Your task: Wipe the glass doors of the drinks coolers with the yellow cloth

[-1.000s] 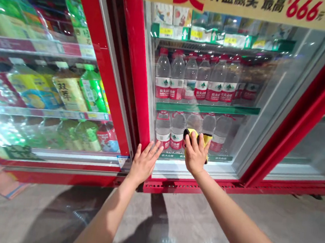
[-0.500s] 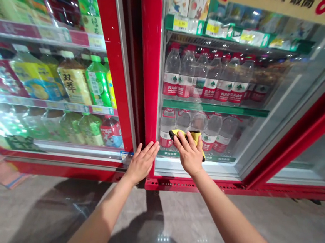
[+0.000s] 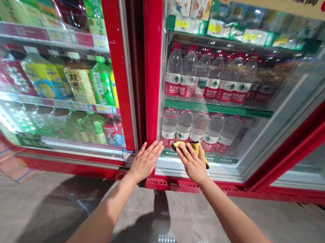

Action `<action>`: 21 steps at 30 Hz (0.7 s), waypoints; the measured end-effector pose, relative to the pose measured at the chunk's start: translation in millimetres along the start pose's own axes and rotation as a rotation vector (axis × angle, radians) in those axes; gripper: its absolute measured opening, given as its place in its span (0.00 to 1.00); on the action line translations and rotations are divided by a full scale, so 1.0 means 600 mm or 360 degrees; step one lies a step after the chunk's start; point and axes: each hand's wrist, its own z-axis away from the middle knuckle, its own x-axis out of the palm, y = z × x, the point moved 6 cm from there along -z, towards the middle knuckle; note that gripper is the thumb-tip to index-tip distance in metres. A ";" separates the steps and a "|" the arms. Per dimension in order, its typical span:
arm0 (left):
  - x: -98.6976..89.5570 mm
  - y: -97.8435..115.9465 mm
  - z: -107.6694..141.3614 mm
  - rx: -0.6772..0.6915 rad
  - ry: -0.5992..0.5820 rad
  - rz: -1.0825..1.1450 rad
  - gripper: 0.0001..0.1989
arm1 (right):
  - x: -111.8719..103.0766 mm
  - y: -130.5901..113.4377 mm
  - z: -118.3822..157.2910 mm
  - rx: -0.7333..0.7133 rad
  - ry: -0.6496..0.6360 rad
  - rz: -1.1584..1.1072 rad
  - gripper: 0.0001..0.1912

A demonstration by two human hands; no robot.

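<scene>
The right hand [image 3: 195, 166] lies flat over a yellow cloth [image 3: 196, 146] against cooler glass [image 3: 252, 142].

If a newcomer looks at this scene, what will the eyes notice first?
Probably the yellow cloth with black edging, spread under the right hand before the lower bottles. Next, perhaps, the bold red upright frame, with the left hand at its foot. Red-capped bottles line the shelf above.

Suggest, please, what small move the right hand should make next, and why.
Perhaps slide the right hand and yellow cloth slightly rightward along the glass: the hand spreads over the cloth, more glass lies that way, and the left hand is at the red frame.
</scene>
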 end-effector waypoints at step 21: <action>0.006 -0.003 -0.006 -0.0129 0.0026 0.0006 0.43 | -0.022 0.033 -0.043 0.0186 0.0079 0.0007 0.31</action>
